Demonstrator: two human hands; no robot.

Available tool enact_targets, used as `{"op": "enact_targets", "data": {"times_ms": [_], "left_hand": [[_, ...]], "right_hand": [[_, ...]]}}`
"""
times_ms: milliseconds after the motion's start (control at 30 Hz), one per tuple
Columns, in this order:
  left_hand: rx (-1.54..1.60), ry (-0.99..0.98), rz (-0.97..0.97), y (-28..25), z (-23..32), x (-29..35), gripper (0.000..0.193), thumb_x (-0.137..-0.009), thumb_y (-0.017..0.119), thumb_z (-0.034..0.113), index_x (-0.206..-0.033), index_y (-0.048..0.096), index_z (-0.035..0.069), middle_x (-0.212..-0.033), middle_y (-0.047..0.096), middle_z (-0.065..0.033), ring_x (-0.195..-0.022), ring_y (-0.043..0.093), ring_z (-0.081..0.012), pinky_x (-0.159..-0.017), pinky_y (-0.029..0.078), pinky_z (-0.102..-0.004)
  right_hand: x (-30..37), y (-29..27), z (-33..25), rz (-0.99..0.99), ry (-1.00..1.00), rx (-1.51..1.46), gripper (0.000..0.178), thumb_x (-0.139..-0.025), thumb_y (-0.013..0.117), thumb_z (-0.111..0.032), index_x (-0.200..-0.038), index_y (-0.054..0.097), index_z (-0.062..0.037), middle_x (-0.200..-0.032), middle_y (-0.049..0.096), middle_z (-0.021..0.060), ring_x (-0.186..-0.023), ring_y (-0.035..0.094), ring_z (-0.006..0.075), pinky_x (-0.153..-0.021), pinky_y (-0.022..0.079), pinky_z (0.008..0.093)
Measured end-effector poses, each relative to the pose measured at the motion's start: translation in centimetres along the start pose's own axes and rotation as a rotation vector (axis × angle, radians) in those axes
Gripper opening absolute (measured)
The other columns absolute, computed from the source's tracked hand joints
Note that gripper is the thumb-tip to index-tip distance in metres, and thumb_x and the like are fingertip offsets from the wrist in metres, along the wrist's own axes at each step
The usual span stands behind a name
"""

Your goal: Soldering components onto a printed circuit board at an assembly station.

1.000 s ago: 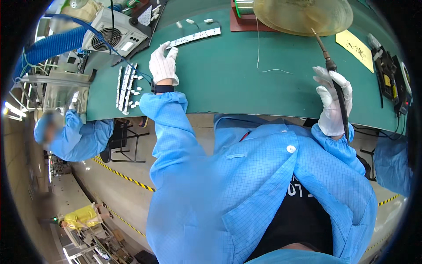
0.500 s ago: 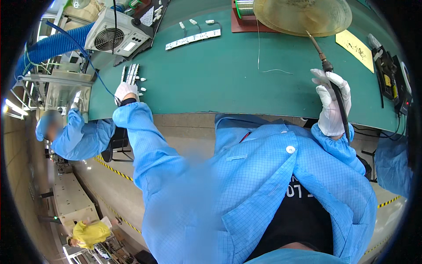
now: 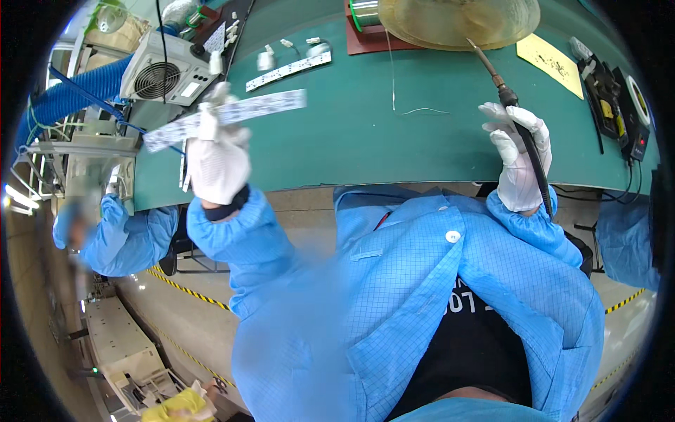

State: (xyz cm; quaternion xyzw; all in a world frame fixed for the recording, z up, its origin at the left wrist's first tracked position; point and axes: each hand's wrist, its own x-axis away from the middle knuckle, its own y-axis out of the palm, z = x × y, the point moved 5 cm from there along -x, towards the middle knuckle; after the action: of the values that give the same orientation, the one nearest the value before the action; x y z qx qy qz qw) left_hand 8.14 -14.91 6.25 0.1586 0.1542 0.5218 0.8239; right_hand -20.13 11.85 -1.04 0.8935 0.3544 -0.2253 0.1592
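My left hand (image 3: 219, 169), in a white glove, is closed on a long white circuit board strip (image 3: 271, 105), lifted over the left part of the bench. Small white connectors show around the fingers, blurred. A similar strip (image 3: 290, 71) with white connectors on short leads lies just beyond. At the right, my gloved right hand (image 3: 520, 151) is closed around a soldering iron (image 3: 529, 133). The iron's tip points away from me, at the near edge of a round, yellowish translucent disc (image 3: 457, 24). Behind the left hand, part of another strip (image 3: 184, 169) shows on the bench.
A solder wire spool (image 3: 365, 14) stands on a red-brown base (image 3: 383, 43), its wire trailing onto the green mat (image 3: 337, 141). Far right are a speckled yellow sponge (image 3: 552, 63) and a black soldering station (image 3: 629, 119). A fan unit (image 3: 158, 74) and a co-worker (image 3: 123, 235) are at left.
My left hand has picked a white circuit board strip out of the group at the left and raised it, moving toward the right. The right hand keeps its hold on the soldering iron.
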Motion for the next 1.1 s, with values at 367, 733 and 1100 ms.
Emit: {"op": "enact_targets", "data": {"times_ms": [367,733,1100], "left_hand": [[0.230,-0.321,-0.156,12.6,-8.8,7.4,0.038,-0.095,0.051,0.026,-0.125,0.050,0.002,-0.100,0.056,-0.0054,-0.086,0.052,-0.0123,-0.057,0.044,-0.0231],[0.351,-0.489,-0.499,15.3,-10.2,10.5,0.055,-0.091,0.051,0.046,-0.128,0.043,0.006,-0.133,0.044,-0.0171,-0.125,0.042,-0.0355,-0.101,0.035,-0.0578],[0.447,-0.133,-0.333,14.6,-9.4,10.2,0.040,-0.090,0.054,0.008,-0.129,0.047,0.014,-0.128,0.052,-0.0092,-0.126,0.039,-0.0404,-0.102,0.038,-0.0553]], "right_hand": [[-0.4,2.2,-7.1,-0.406,-0.492,0.253,0.044,-0.070,0.075,0.002,-0.105,0.051,-0.0111,-0.107,0.062,0.0246,-0.109,0.057,0.0414,-0.088,0.049,0.0492],[-0.5,1.1,-4.7,-0.294,-0.387,-0.036,0.032,-0.077,0.067,0.005,-0.106,0.057,-0.0029,-0.105,0.063,0.0239,-0.100,0.063,0.0355,-0.083,0.054,0.0455],[-0.5,1.2,-4.8,-0.230,-0.207,0.015,0.037,-0.069,0.076,-0.007,-0.102,0.060,-0.0003,-0.100,0.067,0.0141,-0.094,0.066,0.0241,-0.080,0.056,0.0333]]}}
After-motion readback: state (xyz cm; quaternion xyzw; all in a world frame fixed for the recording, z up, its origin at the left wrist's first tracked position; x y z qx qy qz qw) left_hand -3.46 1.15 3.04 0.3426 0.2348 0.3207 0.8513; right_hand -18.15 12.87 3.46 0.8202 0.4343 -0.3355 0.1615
